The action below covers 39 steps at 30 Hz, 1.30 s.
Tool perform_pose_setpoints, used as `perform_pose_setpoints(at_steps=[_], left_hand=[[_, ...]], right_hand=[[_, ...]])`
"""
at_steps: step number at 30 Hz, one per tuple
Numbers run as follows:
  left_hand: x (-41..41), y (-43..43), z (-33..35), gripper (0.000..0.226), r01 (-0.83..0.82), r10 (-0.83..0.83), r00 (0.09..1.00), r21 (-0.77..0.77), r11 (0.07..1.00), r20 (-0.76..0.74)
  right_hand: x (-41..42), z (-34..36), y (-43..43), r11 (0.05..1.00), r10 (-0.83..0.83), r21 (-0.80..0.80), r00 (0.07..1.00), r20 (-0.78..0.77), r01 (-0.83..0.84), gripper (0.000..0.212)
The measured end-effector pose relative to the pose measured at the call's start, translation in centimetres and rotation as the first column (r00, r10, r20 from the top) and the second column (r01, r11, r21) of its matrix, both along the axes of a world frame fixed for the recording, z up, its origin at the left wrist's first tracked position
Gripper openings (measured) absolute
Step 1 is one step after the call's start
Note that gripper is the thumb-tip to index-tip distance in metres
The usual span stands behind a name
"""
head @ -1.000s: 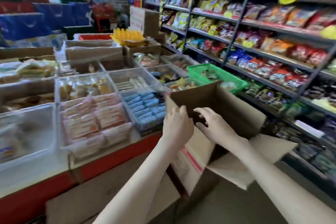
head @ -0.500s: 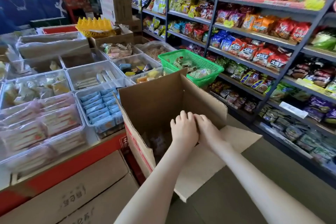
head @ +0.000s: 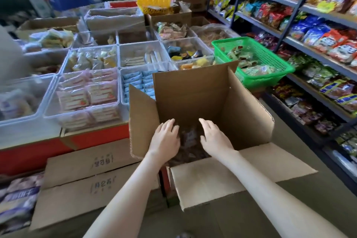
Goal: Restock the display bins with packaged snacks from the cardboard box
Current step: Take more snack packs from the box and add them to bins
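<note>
Forearms reach fwd into open cardboard box (head: 193, 91): left hand (head: 165, 140) and right hand (head: 215, 138) apart, fingers spread, nothing held, hovering over dark packaged snacks (head: 190, 138) at box bottom. Beyond box, clear display bins (head: 51, 91) w/ pink and blue packs; green basket (head: 274, 62) to right, just beside box flap.

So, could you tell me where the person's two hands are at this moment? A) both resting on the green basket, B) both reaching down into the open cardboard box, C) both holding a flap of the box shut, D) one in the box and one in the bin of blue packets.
B: the left hand and right hand are both lowered, open, inside the open cardboard box, over the dark packaged snacks at its bottom.
</note>
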<state>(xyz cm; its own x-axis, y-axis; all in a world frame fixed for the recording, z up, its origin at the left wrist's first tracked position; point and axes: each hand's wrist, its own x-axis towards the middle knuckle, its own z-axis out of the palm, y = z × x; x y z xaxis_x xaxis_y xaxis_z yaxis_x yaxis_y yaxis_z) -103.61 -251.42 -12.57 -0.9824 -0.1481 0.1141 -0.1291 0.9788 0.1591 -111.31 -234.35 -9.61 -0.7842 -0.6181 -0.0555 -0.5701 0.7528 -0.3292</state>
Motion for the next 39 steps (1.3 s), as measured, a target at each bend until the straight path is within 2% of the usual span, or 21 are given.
perform_pose_setpoints(at_steps=[2,4,7,10,12,17,19,22,25,29,34,36,39], left_hand=[[1.5,-1.2,-1.1,0.046,-0.038,0.035,0.998,0.056,0.998,0.058],[2.9,-1.8,-2.3,0.052,-0.082,0.077,0.991,0.043,0.996,0.114],[3.9,-1.9,-4.0,0.053,-0.118,0.116,0.990,0.016,0.993,0.083],[1.2,-0.5,-4.0,0.051,-0.253,0.256,0.965,-0.058,0.966,0.050],[-2.2,1.0,-3.7,0.052,-0.314,0.320,0.943,-0.069,0.947,0.092],[-8.8,4.0,-7.4,0.067,-0.207,0.184,0.933,0.043,0.977,0.308],[-9.7,3.9,-9.5,0.073,-0.205,0.152,0.903,0.092,0.974,0.402],[-9.9,2.9,-11.8,0.076,-0.165,0.084,0.883,0.136,0.977,0.462],[-9.8,1.4,-13.2,0.079,-0.145,0.055,0.838,0.126,0.981,0.542],[-9.9,0.4,-13.3,0.079,-0.183,0.111,0.790,0.058,0.981,0.603],[-9.9,-0.1,-12.7,0.074,-0.192,0.223,0.711,-0.120,0.974,0.667],[-9.7,-0.2,-12.5,0.073,-0.198,0.234,0.699,-0.133,0.971,0.675],[-9.4,-0.4,-12.2,0.064,-0.206,0.238,0.694,-0.130,0.970,0.680]], right_hand=[[-0.3,-0.6,0.9,1.000,0.024,0.007,1.000,0.006,-0.024,0.057],[-1.0,-1.5,1.7,0.999,0.037,0.006,0.999,0.019,-0.037,0.057],[-2.3,-2.9,2.4,0.998,0.051,0.025,0.996,0.070,-0.053,0.057],[-3.9,-4.5,2.2,0.994,0.077,0.064,0.987,0.139,-0.087,0.057],[-5.1,-5.5,1.4,0.990,0.110,0.072,0.979,0.171,-0.124,0.058],[-7.9,-8.0,-0.8,0.979,0.167,0.068,0.950,0.263,-0.190,0.059],[-9.5,-9.3,-1.2,0.973,0.185,0.083,0.946,0.267,-0.214,0.061],[-11.7,-11.5,-1.6,0.964,0.163,0.147,0.931,0.327,-0.220,0.064],[-12.6,-13.4,-2.2,0.931,0.168,0.220,0.877,0.451,-0.291,0.067],[-11.6,-14.7,-3.8,0.864,0.226,0.231,0.754,0.617,-0.448,0.087],[-9.3,-14.9,-6.5,0.702,0.294,0.294,0.640,0.710,-0.649,0.114],[-8.3,-15.0,-7.0,0.666,0.292,0.315,0.626,0.724,-0.676,0.106],[-7.7,-14.8,-7.2,0.609,0.295,0.373,0.636,0.713,-0.701,0.052]])
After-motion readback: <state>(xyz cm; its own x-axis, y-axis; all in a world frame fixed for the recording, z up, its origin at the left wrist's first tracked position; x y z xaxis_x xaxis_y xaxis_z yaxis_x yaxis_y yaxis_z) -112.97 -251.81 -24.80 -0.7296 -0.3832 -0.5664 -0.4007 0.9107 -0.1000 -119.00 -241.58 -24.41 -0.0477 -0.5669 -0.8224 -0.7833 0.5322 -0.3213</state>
